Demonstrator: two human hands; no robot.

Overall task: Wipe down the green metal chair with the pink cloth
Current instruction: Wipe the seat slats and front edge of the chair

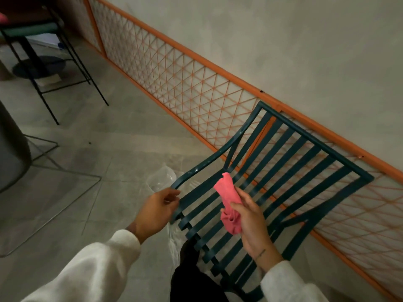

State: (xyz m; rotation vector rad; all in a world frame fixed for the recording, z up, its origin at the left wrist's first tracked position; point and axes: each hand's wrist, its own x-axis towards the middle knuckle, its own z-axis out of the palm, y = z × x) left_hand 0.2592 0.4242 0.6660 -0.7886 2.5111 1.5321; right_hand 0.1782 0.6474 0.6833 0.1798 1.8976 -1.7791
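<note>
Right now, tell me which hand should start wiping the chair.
Right: the right hand holds the pink cloth over the green metal chair; the left hand, by the armrest, has none.

Chair (316, 141): dark green throughout, back and seat forming a pattern of parallel slats, with small pale flecks on the armrest. Cloth (229, 197): plain pink. Lattice (185, 83): orange frame and orange strands crossing in a diamond grid over a pale backing. Wall (283, 40): mottled grey-beige. Floor (98, 138): grey tiles with faint darker joints. Sleeves (98, 269): off-white. Trousers (192, 280): black. Stool (28, 29): thin black frame, green seat. Bag (160, 178): clear, with whitish glints.
</note>
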